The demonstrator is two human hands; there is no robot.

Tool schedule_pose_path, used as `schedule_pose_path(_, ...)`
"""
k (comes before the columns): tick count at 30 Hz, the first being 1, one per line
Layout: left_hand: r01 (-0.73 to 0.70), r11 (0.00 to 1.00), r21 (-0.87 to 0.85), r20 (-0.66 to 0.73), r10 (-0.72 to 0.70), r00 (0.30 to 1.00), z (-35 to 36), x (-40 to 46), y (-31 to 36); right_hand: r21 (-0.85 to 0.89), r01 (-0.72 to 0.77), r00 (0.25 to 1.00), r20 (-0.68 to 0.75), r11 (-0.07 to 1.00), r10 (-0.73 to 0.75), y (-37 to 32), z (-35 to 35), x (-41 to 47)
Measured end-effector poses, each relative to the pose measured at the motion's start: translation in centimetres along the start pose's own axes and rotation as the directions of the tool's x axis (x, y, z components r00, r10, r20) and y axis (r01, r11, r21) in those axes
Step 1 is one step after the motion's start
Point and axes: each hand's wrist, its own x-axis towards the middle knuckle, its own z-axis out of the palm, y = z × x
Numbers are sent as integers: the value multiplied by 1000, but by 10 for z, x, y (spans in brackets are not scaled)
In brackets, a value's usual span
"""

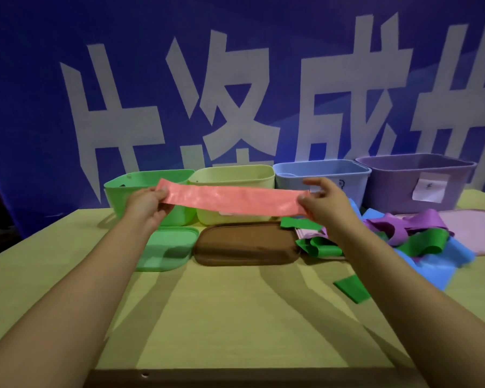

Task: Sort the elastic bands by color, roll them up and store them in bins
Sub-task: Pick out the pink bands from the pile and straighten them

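Between the hands, above the counter [235,317], the pink band [233,200] is stretched flat, long axis left-right, left hand [147,201] and right hand [322,201] each pinching one end, equally near.

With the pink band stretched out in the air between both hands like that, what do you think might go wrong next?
1. The pink band is held only by its ends, in the left hand and the right hand; if one pinch slips, it may snap back.
2. No bin is pink: green bin, yellow bin, blue bin, purple bin. It may be misfiled.
3. The right forearm passes close above the loose bands, and could drag them.
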Motion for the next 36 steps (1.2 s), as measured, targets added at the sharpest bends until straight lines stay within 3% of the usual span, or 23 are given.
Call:
schedule_pose_path(6,-35,951,307,-179,94,979,-5,4,-41,-214,-123,992,-59,969,113,39,25,29)
schedule_pose_path(9,-82,830,551,-142,190,971,-12,-1,-61,-355,-121,992,-17,927,122,58,22,30)
schedule_pose_path(12,-126,720,683,-79,244,967,-12,-1,-81,-464,-96,995,-33,881,92,70,21,33)
schedule_pose_path(17,-187,634,751,-44,330,943,-16,7,-80,-565,-56,997,9,823,74,80,29,35)
schedule_pose_path(21,-178,570,802,6,290,957,-17,5,-86,-644,10,999,30,765,11,80,24,36)
schedule_pose_path(31,-168,397,902,75,240,968,-19,9,-94,-703,14,999,34,711,14,90,22,37)
schedule_pose_path(36,-148,303,942,84,214,973,-21,13,-98,-777,23,999,33,629,4,95,30,36)
